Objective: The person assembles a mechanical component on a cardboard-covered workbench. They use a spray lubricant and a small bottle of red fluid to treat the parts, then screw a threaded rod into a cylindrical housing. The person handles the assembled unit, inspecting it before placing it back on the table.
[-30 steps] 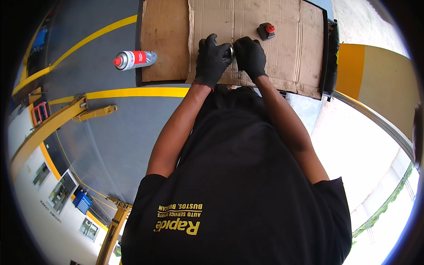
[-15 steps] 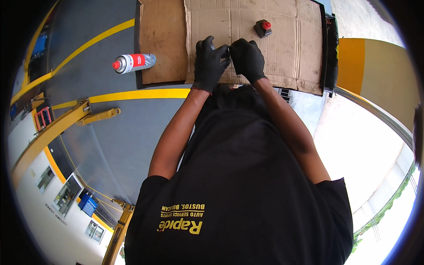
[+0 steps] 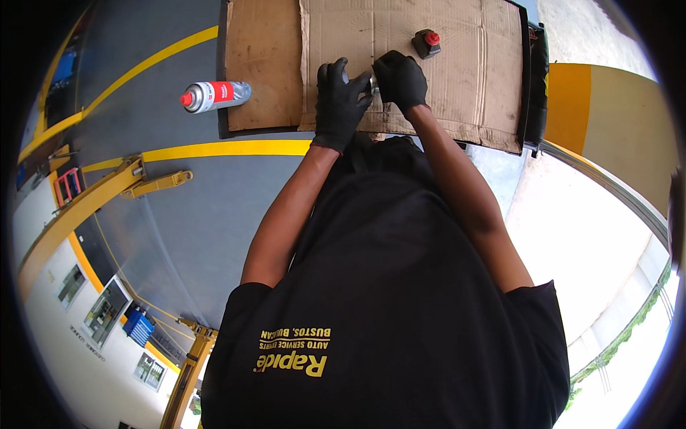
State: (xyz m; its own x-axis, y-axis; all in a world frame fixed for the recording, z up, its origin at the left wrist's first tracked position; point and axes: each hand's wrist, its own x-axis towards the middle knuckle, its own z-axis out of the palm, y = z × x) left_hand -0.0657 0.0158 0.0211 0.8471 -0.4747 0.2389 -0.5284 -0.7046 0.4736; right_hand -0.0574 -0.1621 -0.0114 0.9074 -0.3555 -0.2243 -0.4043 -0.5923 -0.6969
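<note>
Both my hands wear black gloves and are held close together over the cardboard (image 3: 464,93). My left hand (image 3: 339,104) is curled round a small silvery metal part (image 3: 373,84), most of it hidden by the fingers; a bit of shiny metal also shows between thumb and forefinger. Beside it on the right, my right hand (image 3: 401,80) is closed, with its fingertips bent in at the end of that part. What those fingertips pinch is hidden. Beyond my right hand stands a small dark bottle (image 3: 427,47) with a red cap.
A spray can (image 3: 216,96), silver and red with a red cap, stands at the left end of the cardboard-covered surface. Yellow lines (image 3: 229,149) cross the grey floor. A yellow lift arm (image 3: 161,186) reaches in at the left.
My right hand has shifted slightly up and turned, its fingers curling in more. More of the silvery part now shows between my hands. My left hand keeps its place.
</note>
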